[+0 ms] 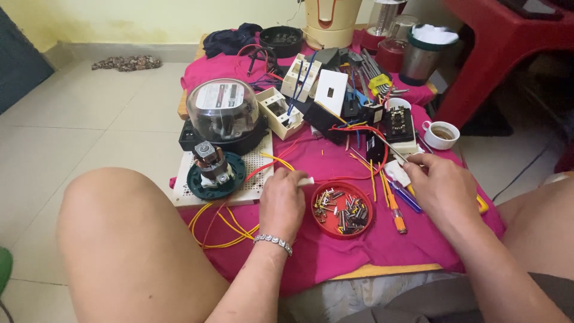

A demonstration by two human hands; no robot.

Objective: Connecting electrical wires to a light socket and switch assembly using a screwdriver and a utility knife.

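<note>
On the low table draped in a magenta cloth (335, 251), I see both hands at work over scattered electrical parts. The left hand (281, 203) is curled, fingers clenched around a small white piece (304, 180) that juts out past the fingertips toward the right; I cannot tell what the piece is. A silver bracelet (273, 241) sits at that wrist. Just right of those fingers lies a red round lid (342, 209) filled with small screws and metal bits, close to the knuckles but apart from them.

The right hand (439, 188) rests palm down, fingers bent over a white part (396, 171) at their tips; whether they grip it or only press on it I cannot tell. Under and just left of those fingers lie an orange-handled screwdriver (396, 215) and a blue pen-like tool (408, 197). Red and yellow wires (359, 161) run between the two hands' fingertips.

Beyond the left fingers: a white perforated board (254, 173) bearing a dark green round base with a small motor (212, 167), and behind it a glass-domed meter (222, 107). Beyond the right fingers: a black terminal block on a cream base (399, 125) and a white cup of dark drink (441, 134). Yellow wire loops (224, 230) trail below the left wrist.
</note>
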